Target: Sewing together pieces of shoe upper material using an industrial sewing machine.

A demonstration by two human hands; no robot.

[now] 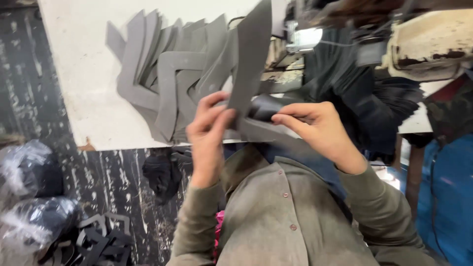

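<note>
A grey cut piece point(251, 64) is pinched by the left hand point(209, 125) and right hand point(315, 130). Shiny plastic bags point(29, 197) (contents blurry) are seen bottom left.

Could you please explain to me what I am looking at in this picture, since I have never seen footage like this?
There is no machine arm here: a person wears a camera on the head, so the one picture looks down over the grey-green shirt at that person's two bare hands. The left hand and the right hand together pinch a dark grey cut piece of flat sheet material, held up on edge. Behind it, on the white table, lies a fanned pile of similar grey pieces. To the right is a darker stack and what looks like a worn sewing machine. On the floor at left lie plastic-wrapped bundles.
</note>
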